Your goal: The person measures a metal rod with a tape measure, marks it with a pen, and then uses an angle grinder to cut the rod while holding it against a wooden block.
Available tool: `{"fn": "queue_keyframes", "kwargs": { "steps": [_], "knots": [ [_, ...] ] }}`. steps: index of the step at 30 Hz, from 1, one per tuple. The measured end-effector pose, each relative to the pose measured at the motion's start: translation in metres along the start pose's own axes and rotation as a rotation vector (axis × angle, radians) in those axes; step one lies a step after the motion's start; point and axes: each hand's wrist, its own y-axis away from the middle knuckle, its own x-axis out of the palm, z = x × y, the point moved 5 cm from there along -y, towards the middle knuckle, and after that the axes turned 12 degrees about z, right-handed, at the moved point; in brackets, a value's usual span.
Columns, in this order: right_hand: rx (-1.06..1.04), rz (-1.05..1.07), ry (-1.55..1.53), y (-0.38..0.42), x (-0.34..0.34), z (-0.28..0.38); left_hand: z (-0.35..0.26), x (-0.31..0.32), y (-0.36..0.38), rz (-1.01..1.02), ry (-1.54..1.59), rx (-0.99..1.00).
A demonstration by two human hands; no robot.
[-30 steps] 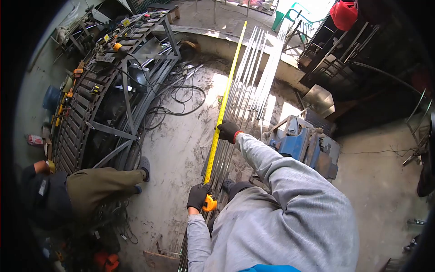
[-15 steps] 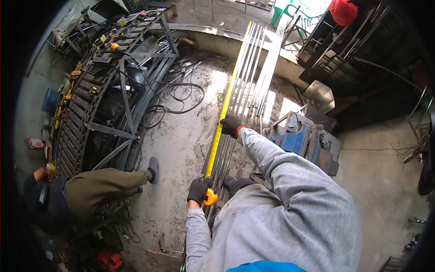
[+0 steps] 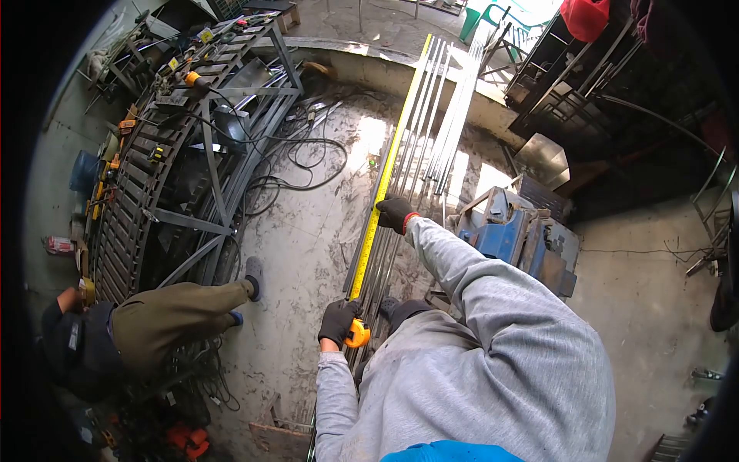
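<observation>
A yellow tape measure with an orange case sits in my left hand, whose dark-gloved fingers are closed around it. Its long yellow blade runs out from the case along a metal bar, far toward the top of the view. Farther up, my right hand, also dark-gloved with a red cuff, is closed on the blade at the bar's edge. Beside the blade, to its right, lie several long shiny metal tubes. Glove and fingers hide the exact pinch of my right hand.
To the left stands a slatted metal workbench with tools on it; black cables loop on the floor. A person is at the lower left. A blue machine stands right of my arm, near a dark rack.
The person at the left has shifted slightly, and their foot has moved a little left. My hands and the tape measure stay almost in the same place.
</observation>
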Motion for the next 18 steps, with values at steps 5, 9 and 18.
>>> {"fn": "queue_keyframes", "kwargs": {
  "steps": [5,9,18],
  "knots": [
    [0.162,-0.007,-0.227,0.029,0.012,0.029,0.009,-0.001,-0.004,0.002,0.029,-0.004],
    [0.040,0.018,-0.050,-0.006,-0.004,-0.025,0.012,-0.001,-0.004,0.004,0.024,-0.009],
    [-0.044,0.133,0.224,-0.009,-0.008,-0.048,0.018,0.001,-0.003,0.033,0.068,-0.034]
  ]
}}
